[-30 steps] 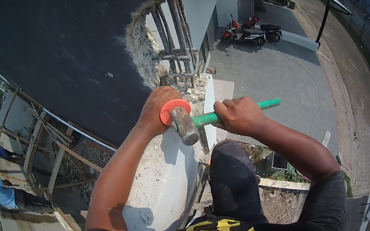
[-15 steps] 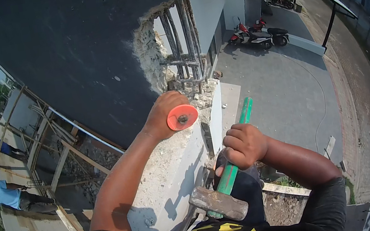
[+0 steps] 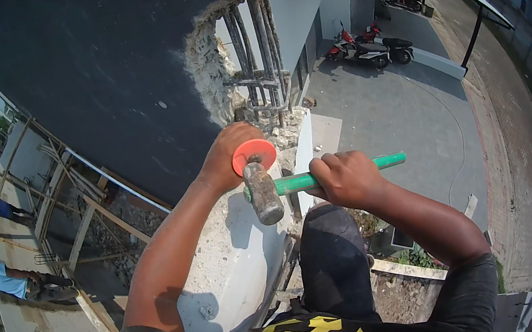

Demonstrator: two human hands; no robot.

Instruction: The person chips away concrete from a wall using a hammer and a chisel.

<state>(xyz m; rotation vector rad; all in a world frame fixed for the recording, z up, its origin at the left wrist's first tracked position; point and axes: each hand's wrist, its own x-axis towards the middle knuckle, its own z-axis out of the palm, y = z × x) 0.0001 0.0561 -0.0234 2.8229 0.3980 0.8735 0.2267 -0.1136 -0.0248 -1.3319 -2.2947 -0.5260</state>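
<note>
Now the hammer (image 3: pixel 294 184), gripped in the right hand (image 3: pixel 351 180), has risen mid-frame to the red-guarded chisel (image 3: pixel 263 150) clenched in the left hand (image 3: pixel 229 154), seemingly striking.

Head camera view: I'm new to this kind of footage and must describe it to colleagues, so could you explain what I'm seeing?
There is no machine: a person uses two bare hands. A wide fisheye camera on their head looks down, so straight edges bend near the rim. The left hand grips a tool with a round orange guard; its far end is hidden. The right hand holds a green-handled hammer, its head in front of the guard; whether they touch is unclear. Pale crumbs lie on the white ledge below. Beyond, metal bars show in the dark wall's broken edge.
</note>
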